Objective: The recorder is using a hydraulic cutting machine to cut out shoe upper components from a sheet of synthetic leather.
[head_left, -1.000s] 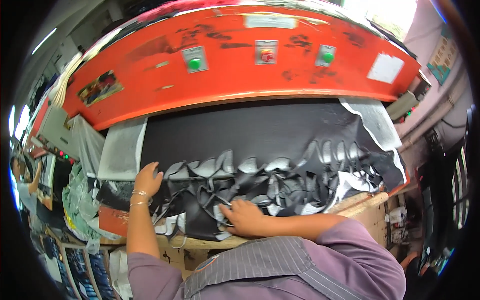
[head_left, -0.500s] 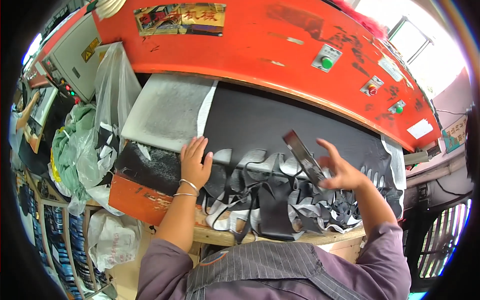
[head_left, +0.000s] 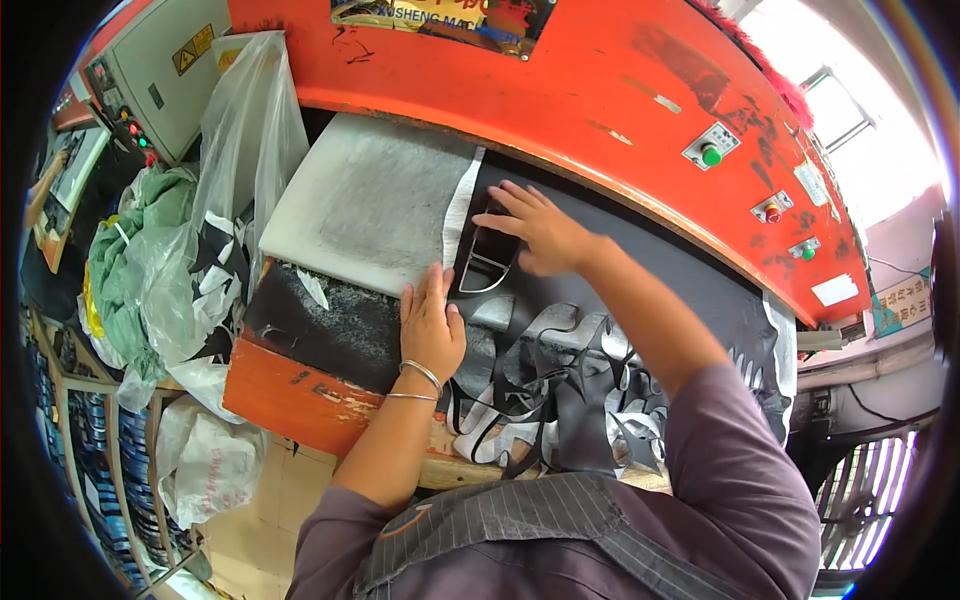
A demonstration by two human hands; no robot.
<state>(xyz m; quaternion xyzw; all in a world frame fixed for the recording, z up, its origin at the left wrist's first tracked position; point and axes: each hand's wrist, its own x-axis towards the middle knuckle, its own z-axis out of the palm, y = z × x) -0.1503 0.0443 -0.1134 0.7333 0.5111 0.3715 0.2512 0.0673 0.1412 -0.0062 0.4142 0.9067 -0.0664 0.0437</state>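
My right hand (head_left: 548, 238) holds a metal cutting die (head_left: 487, 262), a thin curved outline with a crossbar. It sits over the left end of a black sheet (head_left: 590, 270), close to the pale edge strip. My fingers spread across its far end, and part of the die is hidden under them. Near the sheet's lower left corner my left hand (head_left: 430, 325) lies flat with fingers stretched out, holding nothing. Along the near edge the sheet is cut into curved gaps, with black and white offcuts (head_left: 570, 415) hanging there.
A pale cutting board (head_left: 365, 200) lies under the sheet's left side. Behind rises an orange press beam (head_left: 590, 90) with green buttons (head_left: 711, 155) and a red button (head_left: 773, 214). Plastic bags (head_left: 240, 150) and green cloth (head_left: 145, 235) stand at the left, above a shelf rack (head_left: 95, 460).
My right hand has carried the cutting die from above the offcuts leftward and away from me, onto the sheet's left end. My left hand stays by the sheet's edge. The view has shifted.
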